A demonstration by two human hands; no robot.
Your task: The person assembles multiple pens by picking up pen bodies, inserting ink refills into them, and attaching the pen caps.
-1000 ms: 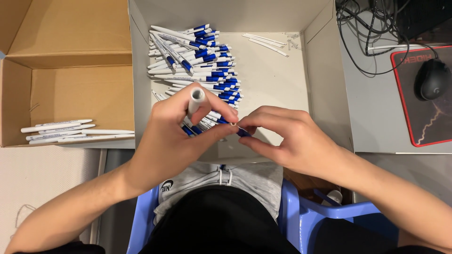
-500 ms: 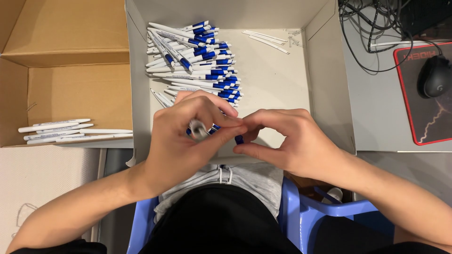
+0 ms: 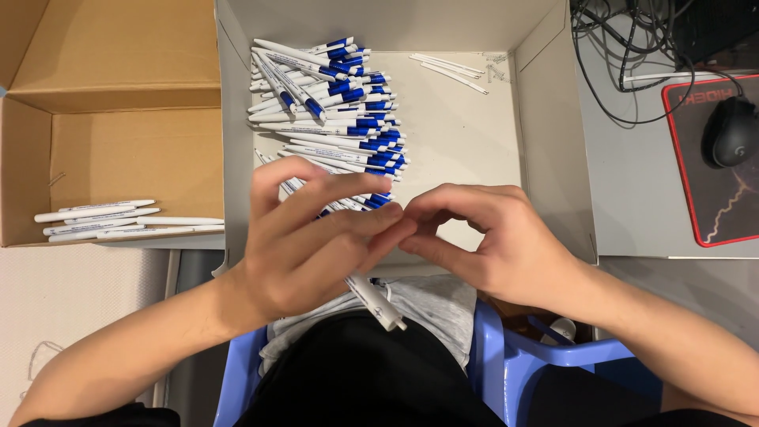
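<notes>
Biggest thing here is the open white cardboard box (image 3: 545,142) sitting right in front of the person, so I'll place everything off that. Left of the white box there's a brown cardboard box (image 3: 118,142), also open, with a small row of plain white pen barrels (image 3: 118,221) lying along its near edge. Right of the white box is a grey counter (image 3: 640,198) with a black mouse pad with a red border (image 3: 719,190), a black computer mouse (image 3: 730,131) on it, and a tangle of black cables (image 3: 624,47) behind. Inside the white box, toward its left side, is a big pile of white pens with blue ends (image 3: 332,103), and a few thin white refill tubes (image 3: 451,69) at the far side.

Over the near edge of the white box, the left hand (image 3: 308,245) is curled around a white pen barrel (image 3: 378,300) that sticks out below the palm toward the lap. The right hand (image 3: 498,245) has its fingertips bunched up against the left hand's fingertips; whatever they're pinching is hidden.
</notes>
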